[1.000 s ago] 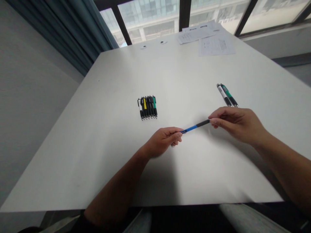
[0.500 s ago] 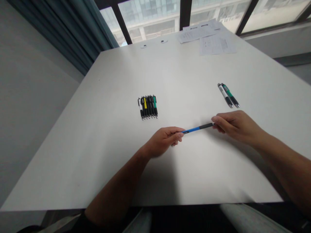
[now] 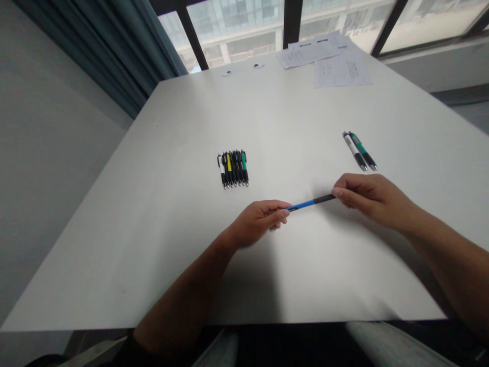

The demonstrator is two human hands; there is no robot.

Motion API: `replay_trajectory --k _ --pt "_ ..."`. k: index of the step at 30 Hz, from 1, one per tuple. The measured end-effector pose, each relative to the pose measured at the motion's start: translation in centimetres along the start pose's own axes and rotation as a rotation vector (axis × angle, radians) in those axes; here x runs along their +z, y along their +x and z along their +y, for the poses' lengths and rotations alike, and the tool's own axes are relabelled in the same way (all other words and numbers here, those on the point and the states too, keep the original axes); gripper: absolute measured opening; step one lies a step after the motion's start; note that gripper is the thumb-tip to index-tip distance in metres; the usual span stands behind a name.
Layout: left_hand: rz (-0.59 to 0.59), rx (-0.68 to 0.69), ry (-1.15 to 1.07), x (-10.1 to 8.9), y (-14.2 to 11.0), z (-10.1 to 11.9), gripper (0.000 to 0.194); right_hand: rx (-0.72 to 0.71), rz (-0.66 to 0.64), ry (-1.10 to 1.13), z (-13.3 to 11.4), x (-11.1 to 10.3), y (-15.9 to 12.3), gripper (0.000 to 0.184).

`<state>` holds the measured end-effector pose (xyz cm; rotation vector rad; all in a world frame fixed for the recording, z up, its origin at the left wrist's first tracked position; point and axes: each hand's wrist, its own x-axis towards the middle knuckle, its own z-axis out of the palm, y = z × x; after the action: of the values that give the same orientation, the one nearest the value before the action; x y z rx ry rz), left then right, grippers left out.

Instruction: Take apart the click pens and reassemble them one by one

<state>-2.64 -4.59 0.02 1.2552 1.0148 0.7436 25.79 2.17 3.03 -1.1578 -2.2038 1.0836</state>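
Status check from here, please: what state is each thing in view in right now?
Left hand: closed around the blue pen's near end.
Right hand: pinching the black grip.
Blue pen: held between both hands.
Pen row: lying side by side on the table, tips toward the person.
Pen pair: lying side by side, untouched, right of the hands' reach line.
Papers: loose sheets lying flat at the far end.

Glossy blue plastic pen barrel (image 3: 301, 206), matt black rubber grip (image 3: 324, 199), smooth matt white tabletop (image 3: 153, 244)
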Motion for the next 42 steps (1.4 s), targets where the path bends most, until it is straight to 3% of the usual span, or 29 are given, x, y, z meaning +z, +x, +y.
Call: replay_trajectory --k 5,12,14,18,24,27,30,32,36,42 --pt "-0.004 0.042 -0.008 0.1 -0.1 0.0 0.032 0.162 -0.063 -0.047 -0.1 0.8 0.2 0.061" --pt "0.103 0.14 0.069 0.4 -0.1 0.0 0.03 0.416 -0.139 0.363 0.6 1.5 0.2 0.064" --pt "0.133 0.09 0.029 0.5 0.0 0.0 0.03 0.391 -0.104 0.36 0.5 1.3 0.2 0.062" --pt "0.136 0.011 -0.03 0.5 0.0 0.1 0.03 0.201 -0.089 0.338 -0.1 1.0 0.1 0.053" --pt "0.204 0.082 -0.001 0.2 0.0 -0.1 0.027 0.279 -0.15 0.453 -0.4 0.7 0.2 0.056" --pt "0.323 0.157 -0.099 0.0 0.5 -0.5 0.03 0.311 -0.288 0.618 -0.6 1.2 0.1 0.051" --pt "0.411 0.262 -0.29 0.2 1.3 -0.7 0.033 0.325 -0.573 0.817 -1.2 2.8 -0.2 0.045" --pt "0.396 0.302 -0.429 0.6 1.7 -0.7 0.036 0.302 -0.666 0.913 -1.8 4.4 -0.5 0.045" --pt "0.294 0.289 -0.546 1.4 2.2 -0.5 0.049 0.28 -0.667 1.026 -2.8 7.1 -0.6 0.035" --pt "0.126 0.276 -0.543 1.7 1.9 -0.7 0.044 0.208 -0.617 0.947 -2.6 7.7 -0.4 0.026"
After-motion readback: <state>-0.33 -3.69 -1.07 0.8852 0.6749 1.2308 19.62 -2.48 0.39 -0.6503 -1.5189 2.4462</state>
